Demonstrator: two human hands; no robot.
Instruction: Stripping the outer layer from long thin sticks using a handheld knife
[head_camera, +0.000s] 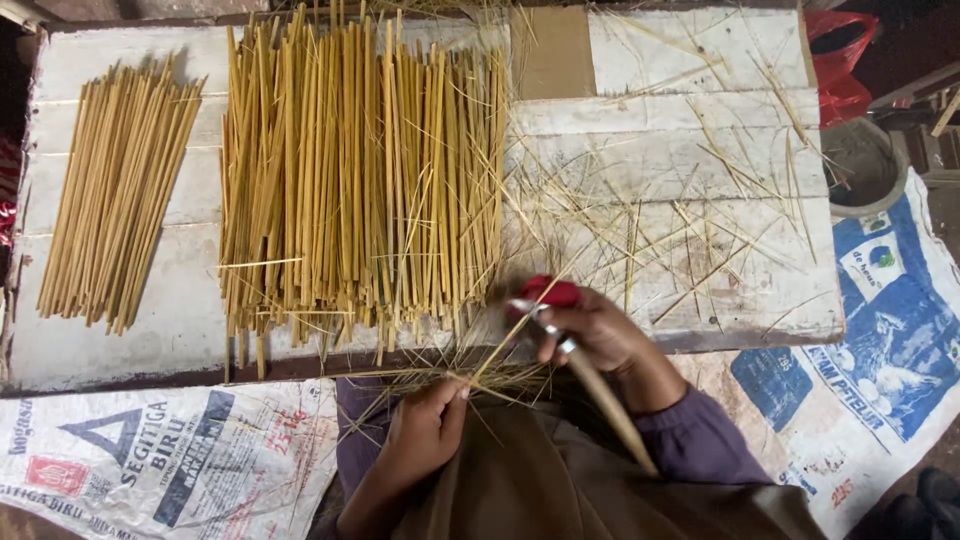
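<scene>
My left hand (425, 430) pinches one thin yellow straw stalk (500, 345) near the board's front edge. My right hand (590, 325) grips a knife with a long wooden handle (610, 405) and a red part at its top, its blade against the same stalk. A large pile of cut yellow stalks (360, 170) lies on the white wooden board (700, 50) just beyond my hands. A smaller, neater bundle of stalks (115, 190) lies at the board's left end.
Loose straw shavings (690, 220) litter the board's right half. Printed woven sacks (170, 455) cover the floor left and right. A grey round pot (860, 165) and a red plastic bag (840, 60) sit beyond the board's right end.
</scene>
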